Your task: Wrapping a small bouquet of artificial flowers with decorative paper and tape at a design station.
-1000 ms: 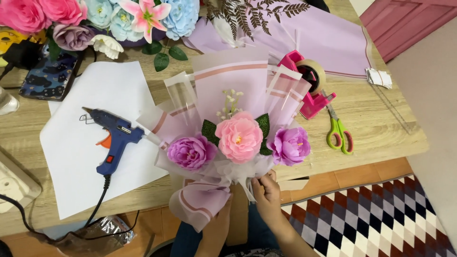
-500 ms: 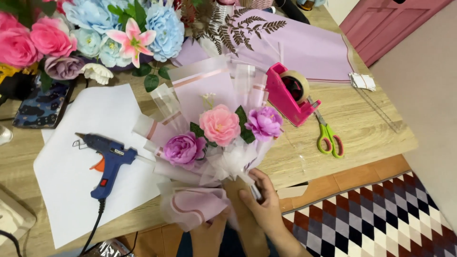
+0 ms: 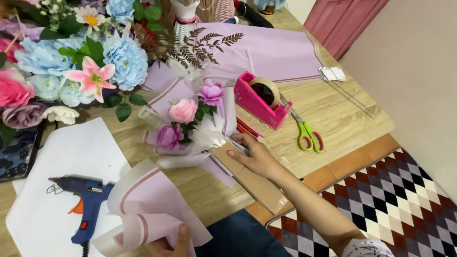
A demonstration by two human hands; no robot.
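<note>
Bouquet [image 3: 190, 124] lies just beside right hand [image 3: 254, 154]; left hand [image 3: 171, 242] pinches wrapping paper [image 3: 152, 204].

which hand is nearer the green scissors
Right. The right hand rests just left of the scissors; the left hand is far off at the bottom edge, holding purple paper.

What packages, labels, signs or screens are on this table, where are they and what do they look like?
Small white label: on the blue glue gun's barrel, lower left; narrow rectangle, print too small to tell.
Dark patterned flat rectangle: left edge beside the white paper sheet; possibly a phone, no lit screen visible.
No packages or signs in view.
</note>
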